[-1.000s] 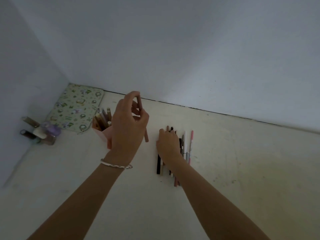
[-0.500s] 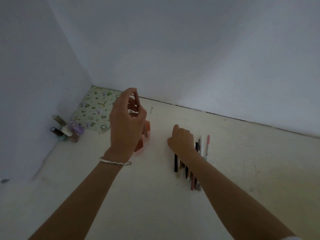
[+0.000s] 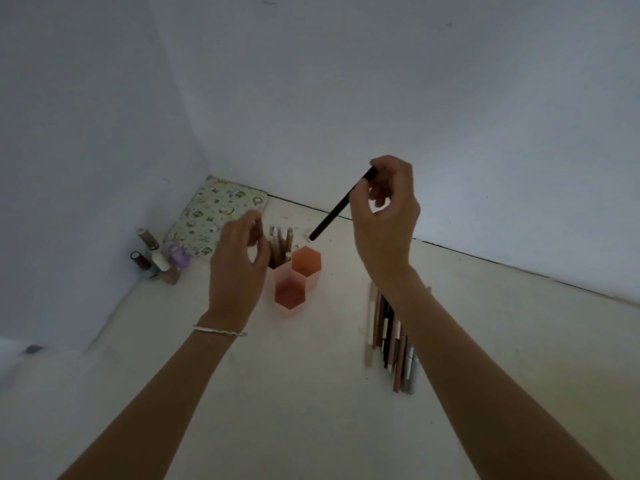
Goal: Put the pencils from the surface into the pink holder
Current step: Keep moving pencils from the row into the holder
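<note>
The pink holder point(image 3: 294, 284) of hexagonal cups stands on the pale surface near the middle. Several brown pencils point(image 3: 281, 247) stick up from its far-left cup; the two nearer cups look empty. My left hand point(image 3: 239, 268) hovers just left of those pencils, fingers apart and holding nothing. My right hand point(image 3: 384, 220) is raised to the right of the holder and pinches a black pencil point(image 3: 337, 209) at its upper end, the tip slanting down-left towards the holder. A row of several pencils point(image 3: 389, 336) lies on the surface under my right forearm, partly hidden by it.
A flower-patterned pouch point(image 3: 218, 216) lies in the far corner. Small nail-polish bottles point(image 3: 159, 259) stand against the left wall. White walls close the surface on the left and at the back.
My left hand has let go of the brown pencil, which now stands in the holder, and has opened. My right hand has lifted a black pencil off the row and risen towards the holder.
</note>
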The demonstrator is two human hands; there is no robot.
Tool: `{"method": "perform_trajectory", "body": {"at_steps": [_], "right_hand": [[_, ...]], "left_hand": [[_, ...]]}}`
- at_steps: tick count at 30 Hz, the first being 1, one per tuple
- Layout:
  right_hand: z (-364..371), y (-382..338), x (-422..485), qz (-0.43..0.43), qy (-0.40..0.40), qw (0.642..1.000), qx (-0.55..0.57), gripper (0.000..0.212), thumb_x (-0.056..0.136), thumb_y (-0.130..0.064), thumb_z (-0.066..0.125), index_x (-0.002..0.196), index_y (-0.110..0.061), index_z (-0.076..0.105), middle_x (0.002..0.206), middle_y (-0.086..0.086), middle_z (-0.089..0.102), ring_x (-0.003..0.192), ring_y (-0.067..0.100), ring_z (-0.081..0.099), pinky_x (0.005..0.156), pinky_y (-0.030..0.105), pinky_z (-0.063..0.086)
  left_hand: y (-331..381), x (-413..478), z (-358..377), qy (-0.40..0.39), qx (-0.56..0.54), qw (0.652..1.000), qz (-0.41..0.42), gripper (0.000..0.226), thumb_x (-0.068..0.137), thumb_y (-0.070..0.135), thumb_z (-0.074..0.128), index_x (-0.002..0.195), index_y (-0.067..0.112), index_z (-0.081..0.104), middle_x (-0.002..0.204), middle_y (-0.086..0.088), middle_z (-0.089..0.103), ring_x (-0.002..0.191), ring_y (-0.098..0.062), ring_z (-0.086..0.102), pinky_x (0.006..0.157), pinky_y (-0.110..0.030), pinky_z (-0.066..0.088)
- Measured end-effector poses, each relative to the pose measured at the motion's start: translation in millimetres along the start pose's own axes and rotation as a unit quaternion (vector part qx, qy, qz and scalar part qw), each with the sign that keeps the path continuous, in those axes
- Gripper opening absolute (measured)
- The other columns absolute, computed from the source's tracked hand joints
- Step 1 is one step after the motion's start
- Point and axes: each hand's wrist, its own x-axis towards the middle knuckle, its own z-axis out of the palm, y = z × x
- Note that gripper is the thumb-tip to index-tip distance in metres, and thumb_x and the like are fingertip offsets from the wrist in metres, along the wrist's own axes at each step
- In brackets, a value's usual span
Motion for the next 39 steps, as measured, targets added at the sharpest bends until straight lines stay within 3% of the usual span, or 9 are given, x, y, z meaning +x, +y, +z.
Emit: {"method": "perform_trajectory", "body": {"at_steps": [3, 6, 11, 16, 19, 23, 28, 33, 39], "right_hand": [[17, 1, -21, -0.014, -0.042, 0.999, -0.009, 0.023, 0.086, -0.007, 0.055, 0.107, -0.016, 0.053, 0.081, -0.004, 0.055, 0.068, 0.017, 0.052, 0.063, 0.026, 0.047], [29, 5, -36, -0.021, -0.075, 0.996, -0.031, 0.022, 0.087, -0.010, 0.055, 0.107, -0.019, 0.052, 0.083, -0.008, 0.054, 0.070, 0.016, 0.052, 0.065, 0.029, 0.048], [42, 13, -56, -0.045, -0.140, 0.985, -0.088, 0.021, 0.091, -0.017, 0.052, 0.111, -0.013, 0.056, 0.091, -0.009, 0.055, 0.077, 0.006, 0.049, 0.069, 0.024, 0.049], [39, 26, -74, -0.123, -0.248, 0.947, -0.164, 0.016, 0.090, -0.012, 0.062, 0.103, -0.005, 0.069, 0.097, 0.009, 0.066, 0.086, 0.023, 0.058, 0.075, 0.038, 0.052], [24, 28, -74, -0.092, -0.220, 0.959, -0.153, 0.028, 0.091, -0.015, 0.052, 0.112, -0.005, 0.068, 0.102, 0.011, 0.064, 0.091, 0.023, 0.059, 0.080, 0.031, 0.051], [-22, 40, -46, 0.006, -0.058, 0.989, -0.134, 0.027, 0.087, -0.002, 0.049, 0.108, -0.004, 0.066, 0.094, 0.002, 0.063, 0.079, 0.010, 0.057, 0.070, 0.015, 0.044], [-83, 62, -28, 0.107, 0.006, 0.985, -0.134, 0.026, 0.087, -0.004, 0.047, 0.102, -0.010, 0.067, 0.094, -0.003, 0.065, 0.078, 0.009, 0.060, 0.068, 0.013, 0.043], [-134, 91, -36, 0.171, 0.034, 0.970, -0.171, 0.022, 0.088, 0.000, 0.051, 0.094, -0.014, 0.067, 0.087, -0.008, 0.064, 0.062, 0.000, 0.050, 0.062, 0.010, 0.038], [-158, 119, -55, 0.218, 0.026, 0.956, -0.192, 0.027, 0.087, 0.003, 0.050, 0.091, -0.018, 0.067, 0.085, -0.015, 0.062, 0.068, -0.005, 0.054, 0.062, 0.006, 0.040]], "left_hand": [[-11, -13, -1, -0.035, 0.079, 0.996, 0.014, 0.023, 0.087, 0.004, 0.065, 0.110, 0.006, 0.066, 0.112, -0.013, 0.058, 0.106, -0.026, 0.057, 0.087, -0.038, 0.054], [-16, -13, -16, 0.014, 0.065, 0.997, -0.023, 0.032, 0.087, 0.000, 0.057, 0.118, 0.007, 0.062, 0.117, -0.012, 0.057, 0.111, -0.026, 0.054, 0.100, -0.017, 0.039], [-1, 1, -35, 0.094, -0.001, 0.995, -0.042, 0.036, 0.085, -0.002, 0.047, 0.117, 0.006, 0.060, 0.110, -0.002, 0.055, 0.096, -0.018, 0.058, 0.084, -0.028, 0.050], [28, 7, -26, 0.119, -0.075, 0.990, -0.032, 0.036, 0.082, -0.005, 0.046, 0.114, 0.006, 0.059, 0.107, 0.004, 0.053, 0.089, -0.014, 0.057, 0.077, -0.017, 0.049], [47, -2, -10, 0.105, -0.092, 0.990, -0.016, 0.030, 0.084, -0.003, 0.048, 0.110, 0.006, 0.059, 0.104, -0.001, 0.058, 0.086, -0.012, 0.056, 0.076, -0.016, 0.048], [75, -30, 37, -0.032, -0.077, 0.996, 0.000, 0.021, 0.088, 0.006, 0.055, 0.107, 0.015, 0.058, 0.096, 0.012, 0.054, 0.079, -0.010, 0.057, 0.072, -0.022, 0.053], [86, -69, 112, -0.302, 0.036, 0.943, -0.136, 0.028, 0.091, 0.014, 0.058, 0.119, 0.017, 0.054, 0.101, 0.001, 0.063, 0.088, -0.012, 0.061, 0.077, -0.023, 0.051], [87, -86, 150, -0.374, 0.116, 0.907, -0.156, 0.025, 0.094, 0.012, 0.052, 0.119, 0.011, 0.049, 0.112, -0.008, 0.062, 0.102, -0.025, 0.060, 0.083, -0.032, 0.048], [87, -89, 164, -0.400, 0.152, 0.892, -0.148, 0.038, 0.090, 0.022, 0.062, 0.122, 0.009, 0.046, 0.114, -0.011, 0.057, 0.101, -0.029, 0.060, 0.080, -0.037, 0.049]]}}
